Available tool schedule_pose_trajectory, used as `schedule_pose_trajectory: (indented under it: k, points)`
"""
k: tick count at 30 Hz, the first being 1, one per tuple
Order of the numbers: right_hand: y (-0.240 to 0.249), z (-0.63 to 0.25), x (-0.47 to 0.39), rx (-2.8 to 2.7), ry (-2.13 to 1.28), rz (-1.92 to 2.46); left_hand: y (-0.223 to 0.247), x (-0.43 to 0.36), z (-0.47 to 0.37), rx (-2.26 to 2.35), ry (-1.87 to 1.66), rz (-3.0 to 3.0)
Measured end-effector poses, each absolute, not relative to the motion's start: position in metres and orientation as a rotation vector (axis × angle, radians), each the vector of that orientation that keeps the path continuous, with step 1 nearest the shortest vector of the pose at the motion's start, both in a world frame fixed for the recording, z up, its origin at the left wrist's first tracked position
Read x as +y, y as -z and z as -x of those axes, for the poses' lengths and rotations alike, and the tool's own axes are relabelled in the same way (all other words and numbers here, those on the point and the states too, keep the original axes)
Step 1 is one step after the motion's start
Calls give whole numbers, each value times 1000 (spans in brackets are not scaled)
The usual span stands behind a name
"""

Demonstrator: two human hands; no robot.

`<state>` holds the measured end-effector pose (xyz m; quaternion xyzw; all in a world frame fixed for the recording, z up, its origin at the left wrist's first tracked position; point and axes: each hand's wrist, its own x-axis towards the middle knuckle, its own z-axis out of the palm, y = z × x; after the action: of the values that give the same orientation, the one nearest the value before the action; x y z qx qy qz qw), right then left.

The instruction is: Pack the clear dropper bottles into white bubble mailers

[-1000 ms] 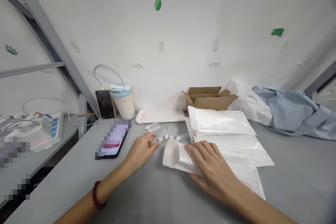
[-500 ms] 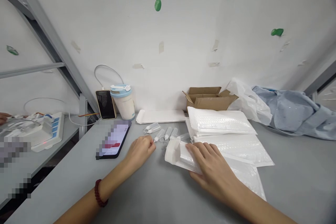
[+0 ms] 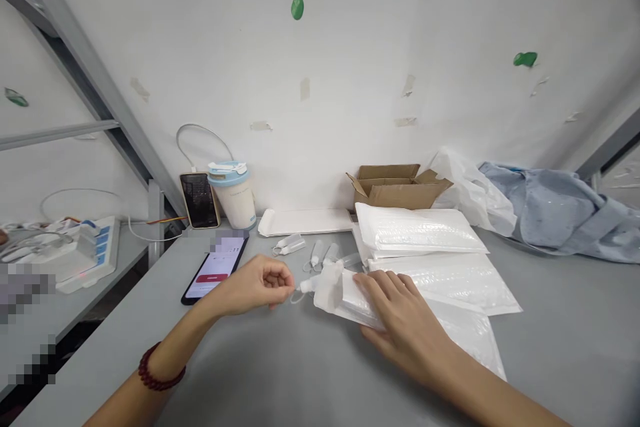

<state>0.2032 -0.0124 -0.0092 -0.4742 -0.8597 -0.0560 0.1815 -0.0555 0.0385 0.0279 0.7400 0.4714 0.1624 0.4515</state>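
Observation:
My right hand (image 3: 400, 313) grips a white bubble mailer (image 3: 330, 293), its open flap end facing left. At that mouth lies a small clear squeeze bottle (image 3: 309, 285) with a looped cap strap, its body partly inside the mailer. My left hand (image 3: 263, 285), thumb and forefinger pinched, is at the bottle's cap tip. Several more small squeeze bottles (image 3: 317, 253) lie on the grey table just behind the mailer's mouth. More white bubble mailers (image 3: 420, 230) are stacked beyond and to the right of my right hand.
A phone with a lit screen (image 3: 215, 272) lies left of my left hand. Behind it are a second phone (image 3: 200, 200) and a lidded cup (image 3: 235, 197). A flat white mailer (image 3: 305, 222), an open cardboard box (image 3: 400, 195), a plastic bag (image 3: 475, 193) and blue cloth (image 3: 550, 207) line the wall.
My left hand has turned, with finger and thumb now pinched. One squeeze bottle has moved from the group on the table into the mailer's mouth. My right hand stays put on the mailer.

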Motion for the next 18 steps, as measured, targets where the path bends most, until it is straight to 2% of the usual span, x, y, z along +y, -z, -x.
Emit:
schedule_pose_trajectory:
  k: [12, 18]
  points:
    - [9, -201, -16, -2475, 82, 1308, -22, 24, 39, 1133, -406, -2136]
    - [11, -196, -22, -2530, -51, 1226, -18, 17, 28, 951, -564, -2299]
